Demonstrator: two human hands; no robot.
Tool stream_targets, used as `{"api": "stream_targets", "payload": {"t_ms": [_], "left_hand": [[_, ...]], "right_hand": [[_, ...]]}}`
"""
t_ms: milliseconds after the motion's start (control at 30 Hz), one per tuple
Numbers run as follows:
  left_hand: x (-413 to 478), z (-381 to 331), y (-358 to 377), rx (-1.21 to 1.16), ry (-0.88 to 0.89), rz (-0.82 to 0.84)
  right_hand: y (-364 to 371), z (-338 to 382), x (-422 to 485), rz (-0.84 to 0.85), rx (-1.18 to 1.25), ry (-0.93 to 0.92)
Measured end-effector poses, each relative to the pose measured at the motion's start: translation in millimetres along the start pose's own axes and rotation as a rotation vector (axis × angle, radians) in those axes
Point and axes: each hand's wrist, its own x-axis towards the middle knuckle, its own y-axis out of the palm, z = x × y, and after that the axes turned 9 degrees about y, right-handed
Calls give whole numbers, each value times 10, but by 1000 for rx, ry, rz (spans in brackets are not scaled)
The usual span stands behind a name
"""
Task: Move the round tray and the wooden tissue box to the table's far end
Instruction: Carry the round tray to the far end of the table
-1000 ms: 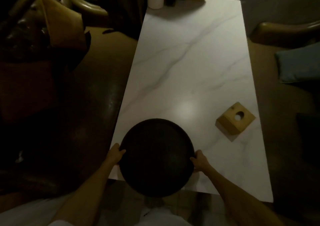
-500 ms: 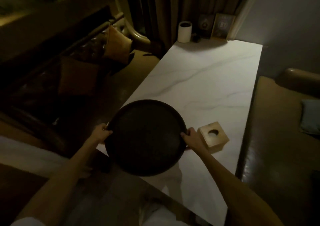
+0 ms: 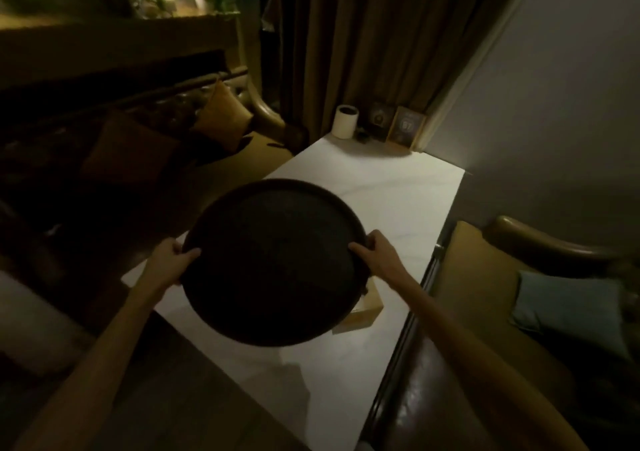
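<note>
A dark round tray (image 3: 273, 263) hangs in the air above the white marble table (image 3: 398, 201), held level by both hands. My left hand (image 3: 173, 258) grips its left rim, thumb over the edge. My right hand (image 3: 379, 253) grips the right rim the same way. The wooden tissue box (image 3: 363, 315) stands on the table near the right edge, mostly hidden under the tray; only its lower right corner shows.
At the table's far end stand a white cylinder (image 3: 346, 121) and two framed pictures (image 3: 405, 128) against the curtain. A dark sofa with cushions (image 3: 221, 116) runs along the left. A chair with a blue cushion (image 3: 568, 301) sits close on the right.
The tray has been lifted off the table's near end and carried forward and up, now covering most of the tissue box. The view has swung up toward the far end.
</note>
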Motion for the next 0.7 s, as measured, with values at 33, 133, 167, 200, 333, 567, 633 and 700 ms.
{"api": "stream_targets", "payload": {"t_ms": [33,133,167,200,333,567,633,700], "left_hand": [[-60,-81,-18,-13,-1,-23],[-161,-259,-35,-4,-13,-110],[-178,-306,-49,-2,-25,-147],[-185,-343,-62,2,-35,-183],[-97,-493,-32,82,-70,-325],[453,-761,461,154,-255,-425],[557,-826,635,145,-286,-445],[574,-871,775,126,-303,-471]], "right_hand": [[-36,39,35,9,10,-11],[-49,76,227,67,30,-56],[-24,79,312,88,29,-70],[8,80,407,109,27,-85],[143,169,923,222,10,-163],[14,456,2200,402,-12,-257],[-34,491,2500,427,-20,-283],[-71,544,2730,452,-32,-310]]}}
